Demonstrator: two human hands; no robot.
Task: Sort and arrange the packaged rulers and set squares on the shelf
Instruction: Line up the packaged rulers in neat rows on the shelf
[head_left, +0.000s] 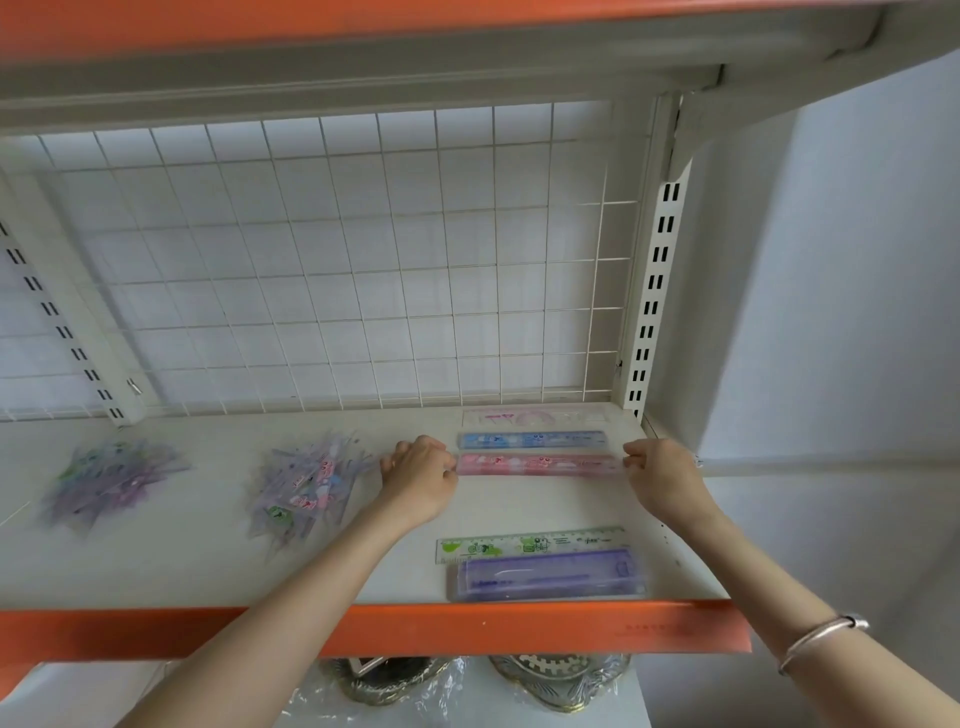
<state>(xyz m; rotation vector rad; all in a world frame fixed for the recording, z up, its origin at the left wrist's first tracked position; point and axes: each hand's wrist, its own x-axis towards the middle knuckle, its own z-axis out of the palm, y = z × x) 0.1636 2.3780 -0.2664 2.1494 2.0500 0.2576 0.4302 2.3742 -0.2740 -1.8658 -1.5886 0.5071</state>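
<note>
Pink ruler (540, 464) lies on the shelf (208, 561), just in front of the blue ruler (532, 440). My left hand (421, 478) and right hand (665, 478) pinch its ends, fingers curled. I'm squaring it into the row. Next, probably, let go and pick from the loose pile (306, 483).

pink packaged ruler (537, 464) lengthwise beside blue one (532, 440)

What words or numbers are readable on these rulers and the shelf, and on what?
Nothing reads clearly.
Green ruler: print too blurred.
Pink ruler: print too blurred.
Purple ruler case: faint print, unreadable.
Orange shelf edge: tiny characters, too small.
</note>
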